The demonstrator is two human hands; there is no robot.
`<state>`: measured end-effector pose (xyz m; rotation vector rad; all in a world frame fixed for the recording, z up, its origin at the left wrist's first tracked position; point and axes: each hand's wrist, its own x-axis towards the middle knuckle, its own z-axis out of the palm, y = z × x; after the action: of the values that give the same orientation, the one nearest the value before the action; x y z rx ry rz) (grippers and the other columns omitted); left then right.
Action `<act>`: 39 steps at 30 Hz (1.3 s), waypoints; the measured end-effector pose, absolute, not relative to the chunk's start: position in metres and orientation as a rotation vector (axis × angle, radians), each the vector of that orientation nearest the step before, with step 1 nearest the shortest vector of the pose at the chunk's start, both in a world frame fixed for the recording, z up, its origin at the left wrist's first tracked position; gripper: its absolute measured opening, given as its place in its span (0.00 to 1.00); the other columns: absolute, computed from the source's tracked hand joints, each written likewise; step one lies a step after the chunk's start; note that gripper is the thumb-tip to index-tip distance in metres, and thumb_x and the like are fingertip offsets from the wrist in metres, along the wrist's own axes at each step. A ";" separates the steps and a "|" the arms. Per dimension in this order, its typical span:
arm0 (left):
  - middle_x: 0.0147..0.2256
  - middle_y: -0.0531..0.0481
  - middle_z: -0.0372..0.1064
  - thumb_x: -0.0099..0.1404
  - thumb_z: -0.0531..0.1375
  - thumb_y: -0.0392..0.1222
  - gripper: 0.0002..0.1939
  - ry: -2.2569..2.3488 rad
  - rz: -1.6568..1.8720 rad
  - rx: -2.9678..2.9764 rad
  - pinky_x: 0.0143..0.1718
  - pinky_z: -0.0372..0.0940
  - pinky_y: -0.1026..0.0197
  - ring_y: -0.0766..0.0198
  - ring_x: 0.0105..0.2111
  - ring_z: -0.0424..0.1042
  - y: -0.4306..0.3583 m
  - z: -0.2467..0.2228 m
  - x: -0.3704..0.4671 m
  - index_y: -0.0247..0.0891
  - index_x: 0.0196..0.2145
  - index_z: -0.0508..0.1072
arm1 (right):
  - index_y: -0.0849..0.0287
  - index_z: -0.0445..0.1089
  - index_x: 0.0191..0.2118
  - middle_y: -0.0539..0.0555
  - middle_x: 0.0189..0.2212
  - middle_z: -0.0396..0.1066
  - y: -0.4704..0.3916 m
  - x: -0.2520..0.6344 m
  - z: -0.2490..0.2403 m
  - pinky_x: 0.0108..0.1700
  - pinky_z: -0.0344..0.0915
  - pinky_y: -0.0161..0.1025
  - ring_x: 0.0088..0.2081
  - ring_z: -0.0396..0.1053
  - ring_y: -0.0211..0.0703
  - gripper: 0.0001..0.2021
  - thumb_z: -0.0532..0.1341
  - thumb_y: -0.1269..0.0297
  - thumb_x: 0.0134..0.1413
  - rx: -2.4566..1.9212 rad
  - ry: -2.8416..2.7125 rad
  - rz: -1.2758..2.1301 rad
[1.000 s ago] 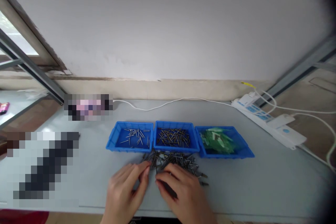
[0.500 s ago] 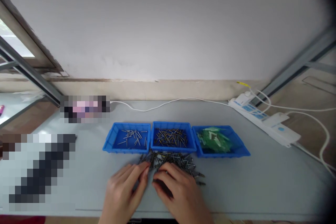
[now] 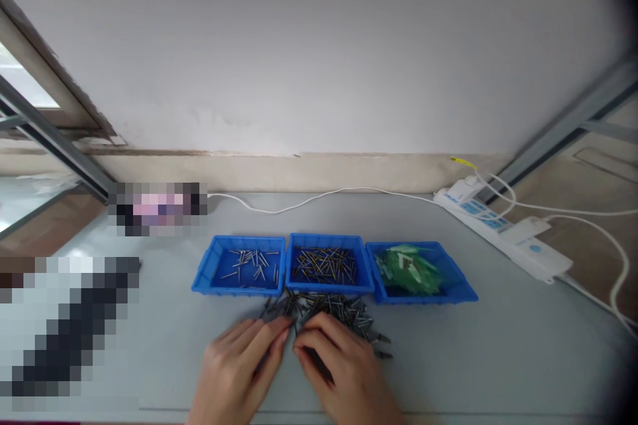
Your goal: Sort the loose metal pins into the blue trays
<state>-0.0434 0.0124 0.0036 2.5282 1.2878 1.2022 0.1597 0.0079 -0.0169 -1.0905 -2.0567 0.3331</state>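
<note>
A: Hands?
B: Both at the near side of the loose metal pile (image 3: 343, 309), low over the desk (image 3: 473, 365). Left hand (image 3: 244, 362) at its left end, right hand (image 3: 343, 365) across its near right part, hiding some of it.
A: Grip state?
B: Left: thumb and forefinger drawn close at the tips. Right: fingers curled, thumb tip near forefinger tip. Thin dark piece (image 3: 296, 330) shows between the two sets of fingertips. Can't say which hand has it, or whether either is really pinching; too small and half hidden.
A: Where's the pile?
B: On the desk, just in front of the middle tray (image 3: 329, 289). Mixed lengths, mostly dark and grey. Two pieces lie at its right edge, just beside the right hand.
A: Trays?
B: Three blue ones in a row, side by side. Left tray (image 3: 224, 257): scattered silvery nails (image 3: 255, 257). Middle: heap of dark and brassy screws (image 3: 323, 265). Right tray (image 3: 423, 299): green plastic bits (image 3: 409, 272), blurry.
A: Anything behind?
B: White power strip (image 3: 503, 230) at back right, slanted. White cable (image 3: 343, 190) runs left from it along the back of the desk.
</note>
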 end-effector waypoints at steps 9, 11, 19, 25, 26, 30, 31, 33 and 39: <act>0.31 0.51 0.80 0.81 0.55 0.35 0.10 1.303 1.155 2.529 0.29 0.72 0.62 0.62 0.26 0.78 0.014 -0.002 -0.044 0.39 0.50 0.77 | 0.53 0.72 0.37 0.50 0.34 0.75 0.008 0.154 -0.022 0.36 0.72 0.39 0.35 0.77 0.44 0.11 0.56 0.72 0.71 -1.154 -2.088 0.210; 0.32 0.51 0.80 0.81 0.55 0.36 0.10 1.312 1.149 2.525 0.29 0.73 0.61 0.62 0.27 0.79 0.014 -0.002 -0.044 0.39 0.50 0.77 | 0.53 0.71 0.37 0.50 0.34 0.74 0.008 0.154 -0.023 0.36 0.73 0.39 0.34 0.77 0.44 0.11 0.56 0.74 0.70 -1.148 -2.083 0.211; 0.35 0.50 0.81 0.80 0.55 0.35 0.11 1.287 1.065 2.573 0.31 0.75 0.60 0.60 0.29 0.80 0.016 -0.004 -0.043 0.40 0.50 0.78 | 0.53 0.72 0.38 0.50 0.33 0.74 0.008 0.157 -0.018 0.36 0.74 0.38 0.34 0.76 0.42 0.12 0.56 0.76 0.68 -1.131 -2.018 0.204; 0.34 0.49 0.77 0.80 0.54 0.36 0.12 1.284 1.018 2.583 0.30 0.75 0.60 0.59 0.30 0.80 0.018 -0.006 -0.041 0.40 0.49 0.79 | 0.53 0.72 0.40 0.52 0.36 0.76 0.008 0.156 -0.016 0.37 0.74 0.42 0.36 0.78 0.46 0.08 0.58 0.69 0.71 -1.249 -2.040 0.132; 0.34 0.49 0.77 0.80 0.54 0.36 0.13 1.291 0.997 2.581 0.30 0.75 0.60 0.59 0.30 0.79 0.018 -0.007 -0.040 0.41 0.49 0.79 | 0.53 0.72 0.39 0.52 0.36 0.76 0.008 0.156 -0.016 0.36 0.74 0.43 0.36 0.78 0.46 0.08 0.58 0.68 0.72 -1.271 -2.045 0.119; 0.33 0.49 0.74 0.81 0.53 0.37 0.14 1.318 0.930 2.573 0.28 0.74 0.60 0.59 0.29 0.78 0.018 -0.009 -0.040 0.42 0.48 0.80 | 0.53 0.70 0.36 0.51 0.33 0.74 0.007 0.156 -0.016 0.35 0.71 0.42 0.33 0.77 0.45 0.11 0.56 0.70 0.72 -1.289 -2.058 0.070; 0.34 0.49 0.74 0.81 0.53 0.37 0.14 1.317 0.919 2.569 0.29 0.74 0.60 0.59 0.30 0.78 0.018 -0.009 -0.040 0.42 0.48 0.80 | 0.53 0.69 0.35 0.51 0.32 0.73 0.008 0.156 -0.017 0.35 0.71 0.41 0.33 0.77 0.45 0.11 0.56 0.70 0.72 -1.289 -2.058 0.058; 0.35 0.48 0.74 0.81 0.54 0.37 0.14 1.312 0.900 2.568 0.30 0.74 0.60 0.60 0.30 0.78 0.017 -0.007 -0.040 0.41 0.46 0.81 | 0.53 0.69 0.35 0.51 0.32 0.73 0.008 0.156 -0.018 0.34 0.70 0.41 0.33 0.77 0.45 0.12 0.55 0.71 0.72 -1.285 -2.052 0.032; 0.35 0.47 0.76 0.82 0.53 0.37 0.14 1.252 0.920 2.576 0.34 0.75 0.61 0.60 0.33 0.78 0.015 0.002 -0.039 0.39 0.43 0.79 | 0.54 0.70 0.40 0.52 0.34 0.74 0.006 0.158 -0.012 0.36 0.72 0.39 0.32 0.78 0.43 0.09 0.56 0.70 0.74 -1.196 -2.012 0.082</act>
<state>-0.0387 0.0149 0.0020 2.5765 1.2518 0.9199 0.1582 0.0059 -0.0123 -1.1958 -2.0120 0.0823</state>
